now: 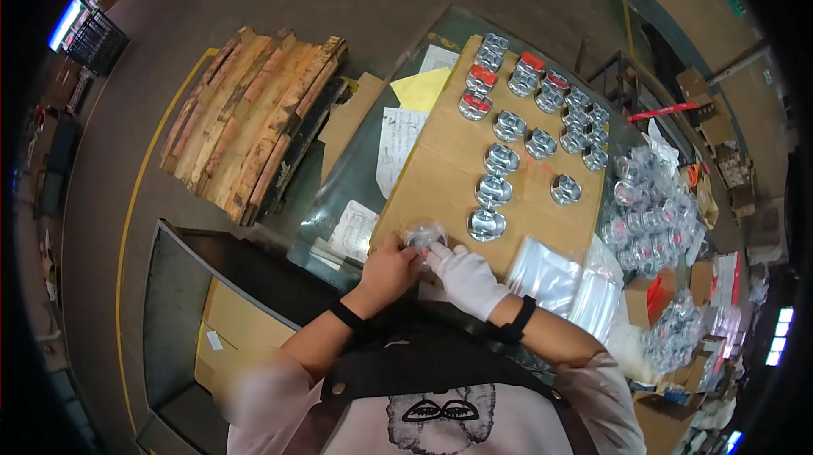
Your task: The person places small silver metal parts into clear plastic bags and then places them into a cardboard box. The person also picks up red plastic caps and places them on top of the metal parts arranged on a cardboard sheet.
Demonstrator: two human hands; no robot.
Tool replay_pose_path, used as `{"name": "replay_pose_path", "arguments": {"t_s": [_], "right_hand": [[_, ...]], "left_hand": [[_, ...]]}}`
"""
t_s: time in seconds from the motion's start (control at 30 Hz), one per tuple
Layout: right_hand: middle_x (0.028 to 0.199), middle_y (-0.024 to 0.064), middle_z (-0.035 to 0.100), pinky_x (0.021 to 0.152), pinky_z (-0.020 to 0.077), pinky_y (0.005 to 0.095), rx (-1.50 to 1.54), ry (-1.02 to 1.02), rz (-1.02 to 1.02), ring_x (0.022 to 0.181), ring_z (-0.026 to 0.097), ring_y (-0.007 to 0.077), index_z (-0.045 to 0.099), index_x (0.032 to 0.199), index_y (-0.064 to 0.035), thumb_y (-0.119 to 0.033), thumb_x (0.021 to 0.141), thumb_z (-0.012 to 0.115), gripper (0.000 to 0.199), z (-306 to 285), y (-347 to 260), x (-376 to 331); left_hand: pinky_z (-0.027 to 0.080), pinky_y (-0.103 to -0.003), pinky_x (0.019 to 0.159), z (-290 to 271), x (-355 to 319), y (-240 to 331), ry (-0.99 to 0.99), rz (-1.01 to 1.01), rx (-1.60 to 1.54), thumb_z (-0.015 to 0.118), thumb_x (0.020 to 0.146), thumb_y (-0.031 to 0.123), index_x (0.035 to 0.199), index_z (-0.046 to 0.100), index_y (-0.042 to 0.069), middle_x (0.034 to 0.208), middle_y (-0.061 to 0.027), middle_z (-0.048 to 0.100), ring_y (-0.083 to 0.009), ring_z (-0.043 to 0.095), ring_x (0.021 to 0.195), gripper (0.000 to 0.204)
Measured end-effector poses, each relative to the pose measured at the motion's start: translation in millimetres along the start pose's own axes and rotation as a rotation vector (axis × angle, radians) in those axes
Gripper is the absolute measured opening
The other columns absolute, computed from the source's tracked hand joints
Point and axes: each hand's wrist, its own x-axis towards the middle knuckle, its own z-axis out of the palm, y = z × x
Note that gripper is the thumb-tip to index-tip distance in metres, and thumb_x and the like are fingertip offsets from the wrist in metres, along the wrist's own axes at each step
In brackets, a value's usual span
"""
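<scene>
Close to my body, at the near edge of a cardboard sheet (pixel 436 176), both hands are on a round metal piece in clear plastic (pixel 426 233), which looks like a bagged piston. My bare left hand (pixel 389 271) grips its left side with curled fingers. From the right, my white-gloved right hand (pixel 467 281) pinches the plastic; the fingers partly hide the piece. Just beyond, a silver piston (pixel 487 224) stands nearest in a short row. More pistons (pixel 542 143) spread to the far end, several with red tops. To the right lies a stack of flat clear plastic bags (pixel 542 267).
Plastic-wrapped pistons (pixel 648 239) pile up right of the cardboard. Papers (pixel 398 146) lie along the green table's left side. A wooden pallet stack (pixel 250 116) stands on the floor left, with an open metal bin (pixel 178 286) nearer me. Cardboard boxes (pixel 716 121) stand at far right.
</scene>
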Motion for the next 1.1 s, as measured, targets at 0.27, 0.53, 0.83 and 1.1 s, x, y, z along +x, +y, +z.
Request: {"name": "replay_pose_path", "arguments": {"t_s": [0.27,0.53,0.83,1.1], "right_hand": [[0.103,0.0144,0.064,0.078,0.0520,0.0437,0.446,0.029,0.097,0.096,0.064,0.0325,0.063,0.099,-0.0098,-0.015,0.081,0.058,0.019,21.4,17.5,46.5],[0.099,0.0219,0.064,0.077,0.0526,0.0442,0.900,0.303,0.380,0.091,0.065,0.0369,0.063,0.100,-0.0032,-0.021,0.087,0.053,0.024,13.2,25.3,-11.1],[0.098,0.0216,0.060,0.071,0.0532,0.0468,0.224,0.671,1.178,0.085,0.064,0.0369,0.059,0.103,-0.0038,-0.023,0.089,0.057,0.024,29.5,252.3,-243.7],[0.103,0.0232,0.061,0.077,0.0520,0.0457,0.440,0.672,1.126,0.089,0.063,0.0373,0.064,0.099,-0.0017,-0.025,0.085,0.062,0.027,18.3,259.5,-258.0]], "left_hand": [[0.053,-0.049,0.069,-5.8,-4.7,14.1,-0.094,-0.102,0.067,0.060,0.086,0.019,0.119,0.056,0.009,0.115,-0.0210,0.056,-0.0390,0.063,0.092,0.034],[0.048,-0.032,0.074,-29.1,32.1,30.9,0.099,-0.026,-0.544,0.049,0.094,0.010,0.114,0.060,-0.003,0.103,-0.0130,0.060,-0.0189,0.058,0.083,0.026],[0.053,-0.035,0.066,93.5,53.4,194.8,-0.361,0.256,-0.450,0.062,0.088,0.013,0.103,0.065,0.000,0.086,-0.0153,0.067,-0.0256,0.067,0.075,0.020],[0.052,-0.042,0.072,232.7,58.0,233.3,-0.272,0.095,-0.001,0.068,0.085,0.027,0.088,0.065,0.005,0.085,-0.0132,0.064,-0.0320,0.063,0.083,0.023]]}}
